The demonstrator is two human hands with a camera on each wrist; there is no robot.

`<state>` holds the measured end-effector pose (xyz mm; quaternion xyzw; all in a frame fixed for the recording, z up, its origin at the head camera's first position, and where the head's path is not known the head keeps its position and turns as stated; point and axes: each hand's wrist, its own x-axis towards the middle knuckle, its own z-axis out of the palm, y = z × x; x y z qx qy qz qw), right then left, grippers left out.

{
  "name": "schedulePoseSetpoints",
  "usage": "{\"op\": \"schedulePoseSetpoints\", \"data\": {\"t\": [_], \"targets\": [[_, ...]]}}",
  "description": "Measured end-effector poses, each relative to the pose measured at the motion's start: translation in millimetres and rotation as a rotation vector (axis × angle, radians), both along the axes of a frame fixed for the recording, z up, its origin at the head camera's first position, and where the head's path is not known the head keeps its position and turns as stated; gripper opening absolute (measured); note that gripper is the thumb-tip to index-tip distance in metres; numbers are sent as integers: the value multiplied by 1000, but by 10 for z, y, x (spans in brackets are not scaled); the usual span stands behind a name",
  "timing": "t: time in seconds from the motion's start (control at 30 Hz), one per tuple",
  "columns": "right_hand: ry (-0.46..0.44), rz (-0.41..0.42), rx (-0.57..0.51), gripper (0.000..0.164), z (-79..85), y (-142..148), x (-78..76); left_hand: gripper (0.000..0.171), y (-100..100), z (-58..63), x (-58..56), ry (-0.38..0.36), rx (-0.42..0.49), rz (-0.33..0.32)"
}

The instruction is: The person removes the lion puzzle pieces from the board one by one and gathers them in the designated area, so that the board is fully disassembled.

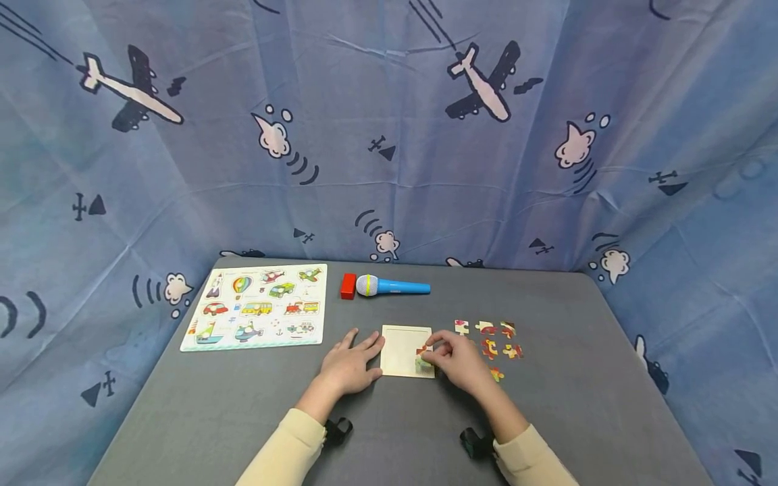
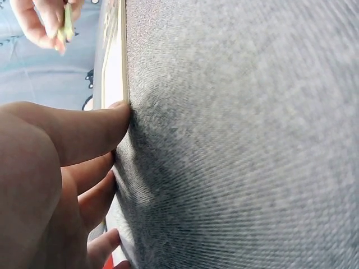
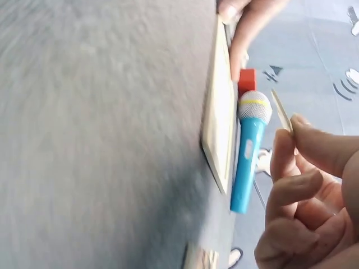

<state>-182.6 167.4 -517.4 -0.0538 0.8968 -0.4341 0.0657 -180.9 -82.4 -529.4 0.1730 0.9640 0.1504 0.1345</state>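
Grey cloth covers the table (image 1: 243, 418), with airplane-print blue fabric hung behind and to both sides. Landmark: small square wooden tray (image 1: 401, 347), near the table's middle. Left hand (image 1: 349, 364) lies flat on the cloth at the tray's left edge, fingers straight, fingertips (image 2: 120, 112) touching that edge and bracing it. Right hand (image 1: 458, 361) is at the tray's right side and pinches one puzzle piece (image 3: 281, 111) between thumb and forefinger, held on edge over the tray's lower right corner. Loose pieces (image 1: 492, 341) lie right of the tray, apart from it. Behind the tray: blue toy microphone (image 1: 392, 286) with a red block (image 1: 348, 285) at its head. Left of the tray: vehicle peg board (image 1: 258, 306). Judgement: piece looks thin, stiff and very light, probably wood or card; a fingertip pinch on the flat faces should suit, leaving the knobbed edges free. Tray likely slides easily on cloth, hence the bracing.
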Motion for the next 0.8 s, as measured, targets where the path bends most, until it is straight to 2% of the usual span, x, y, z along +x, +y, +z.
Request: {"op": "schedulePoseSetpoints", "data": {"t": [0.2,0.57,0.8], "targets": [[1,12,-22,18,67,247,51,64,0,-7,0,1,1,-3],[73,-55,-18,23,84,826,151,65,-10,-3,5,3,-5,-7],[38,-119,64,32,84,1232,245,65,-8,-4,1,7,-2,-10]]}}
